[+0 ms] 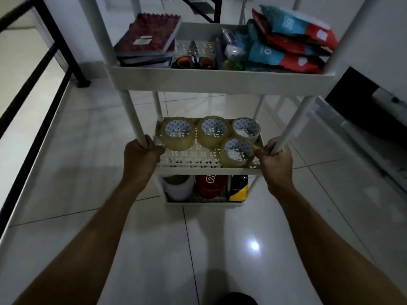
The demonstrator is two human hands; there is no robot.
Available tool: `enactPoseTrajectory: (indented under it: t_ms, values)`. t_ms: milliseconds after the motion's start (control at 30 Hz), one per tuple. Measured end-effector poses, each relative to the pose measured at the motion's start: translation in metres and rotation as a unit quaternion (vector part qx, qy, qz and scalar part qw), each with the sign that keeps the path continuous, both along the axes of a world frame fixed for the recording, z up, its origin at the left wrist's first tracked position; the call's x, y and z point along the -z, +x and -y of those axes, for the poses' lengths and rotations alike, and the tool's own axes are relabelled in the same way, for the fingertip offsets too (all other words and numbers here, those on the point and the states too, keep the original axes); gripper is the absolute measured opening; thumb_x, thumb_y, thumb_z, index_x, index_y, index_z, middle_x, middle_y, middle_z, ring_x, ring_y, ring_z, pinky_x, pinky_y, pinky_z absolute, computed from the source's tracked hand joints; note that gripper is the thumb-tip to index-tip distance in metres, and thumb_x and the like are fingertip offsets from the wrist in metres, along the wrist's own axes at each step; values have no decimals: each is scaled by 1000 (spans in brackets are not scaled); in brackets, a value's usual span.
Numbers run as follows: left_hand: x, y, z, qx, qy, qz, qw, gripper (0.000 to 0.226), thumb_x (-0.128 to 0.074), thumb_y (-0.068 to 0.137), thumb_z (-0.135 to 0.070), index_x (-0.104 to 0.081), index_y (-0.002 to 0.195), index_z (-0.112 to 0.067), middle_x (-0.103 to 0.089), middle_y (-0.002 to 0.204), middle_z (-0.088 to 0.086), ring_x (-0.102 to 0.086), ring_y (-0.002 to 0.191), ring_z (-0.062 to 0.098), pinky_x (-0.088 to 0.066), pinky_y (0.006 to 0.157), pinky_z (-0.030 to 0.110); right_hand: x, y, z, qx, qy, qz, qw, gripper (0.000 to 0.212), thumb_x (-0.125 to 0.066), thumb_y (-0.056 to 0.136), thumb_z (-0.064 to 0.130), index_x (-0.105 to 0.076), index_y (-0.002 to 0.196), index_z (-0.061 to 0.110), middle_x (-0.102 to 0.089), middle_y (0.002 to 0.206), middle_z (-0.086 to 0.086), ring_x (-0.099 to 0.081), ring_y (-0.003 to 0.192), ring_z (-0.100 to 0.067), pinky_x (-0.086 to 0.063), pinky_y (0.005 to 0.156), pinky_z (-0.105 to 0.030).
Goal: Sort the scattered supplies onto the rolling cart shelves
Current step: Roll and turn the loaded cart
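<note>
A white rolling cart (220, 81) with three shelves stands before me on the tiled floor. My left hand (141, 157) grips its front left post just above the middle shelf. My right hand (275, 159) grips the front right post at the same height. The top shelf holds a stack of notebooks (147, 38), scissors with orange handles (195, 59), small items in clear wrap (233, 51) and teal-and-red packets (290, 40). Several clear tape rolls (211, 133) stand on the middle shelf (198, 157). On the bottom shelf sit a white roll (178, 188), a red roll (211, 186) and a black-and-yellow roll (239, 188).
A black railing (33, 89) runs along the left side. A dark low unit (361, 111) stands at the right against the wall. Glossy white floor tiles (220, 249) spread around the cart. Black stair stringers (207, 12) show behind the cart.
</note>
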State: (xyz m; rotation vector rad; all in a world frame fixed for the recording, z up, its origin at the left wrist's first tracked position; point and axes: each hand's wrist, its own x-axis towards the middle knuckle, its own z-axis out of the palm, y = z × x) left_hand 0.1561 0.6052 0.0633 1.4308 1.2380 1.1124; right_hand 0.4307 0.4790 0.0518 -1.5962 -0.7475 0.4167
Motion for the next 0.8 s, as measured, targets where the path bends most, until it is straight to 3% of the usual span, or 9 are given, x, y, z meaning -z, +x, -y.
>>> enactPoseTrajectory:
  t_ms: [67,100,200,267,367,467,533,667,800]
  values:
    - [10,-5,9,-24,90,-65,994,30,-79,75,-15,-52,87,-17,-55,84,-1,-53,74,6,-46,66,18,14,-2,14,19,-19,52,998,49,-80,73,43,-45,104,27,-48,104,5,-54,94,-8,-51,71,-27]
    - [17,-7,12,-29,110,-95,989,45,-83,72,-22,-50,102,-15,-53,98,1,-52,87,7,-45,72,18,25,-2,20,9,-41,58,997,70,-83,68,49,-39,118,26,-42,119,1,-49,110,-15,-51,83,-30]
    - [35,-12,20,44,50,-89,994,79,-93,55,-24,-43,115,-18,-51,111,-2,-57,100,-4,-51,76,17,61,-10,35,-94,-85,-55,990,102,-92,57,37,-24,132,33,-36,137,4,-37,130,-14,-44,99,-32]
    - [52,-11,24,109,-6,-58,992,81,-90,57,-3,-37,113,-27,-49,109,-13,-55,94,-22,-50,69,6,79,-17,35,-115,-101,-87,984,84,-90,61,30,-34,123,36,-47,127,16,-45,121,-3,-48,88,-18]
    - [75,-5,17,43,-102,-41,993,47,-82,68,0,-64,103,-24,-71,90,-14,-67,86,5,-56,68,24,93,-15,18,-43,-85,-144,985,46,-80,78,21,-56,117,24,-65,110,12,-61,101,0,-53,68,-11]
    - [85,2,8,-1,-111,-3,994,40,-76,71,0,-68,80,-38,-68,68,-28,-64,70,-5,-49,56,9,98,-7,1,23,-77,-190,979,14,-72,84,9,-69,92,20,-73,76,13,-67,71,2,-49,52,-11]
    - [88,4,2,37,-85,-4,996,48,-74,70,7,-67,84,-38,-69,73,-29,-65,73,-8,-49,58,7,101,0,-7,29,-81,-190,978,26,-67,79,-3,-68,79,22,-70,66,16,-66,62,1,-49,49,-13]
    - [89,-5,-11,152,-89,-18,984,55,-69,67,19,-66,100,-24,-73,89,-18,-66,85,-4,-55,69,17,103,14,-10,-37,-122,-178,976,32,-56,71,-14,-64,77,16,-69,69,5,-66,66,-9,-56,61,-29]
    - [93,-9,-14,159,-96,-4,983,65,-74,60,20,-65,108,-24,-72,101,-10,-67,93,3,-57,75,21,104,18,-7,-65,-126,-165,976,34,-55,63,-17,-65,74,14,-70,72,0,-68,71,-14,-57,64,-33]
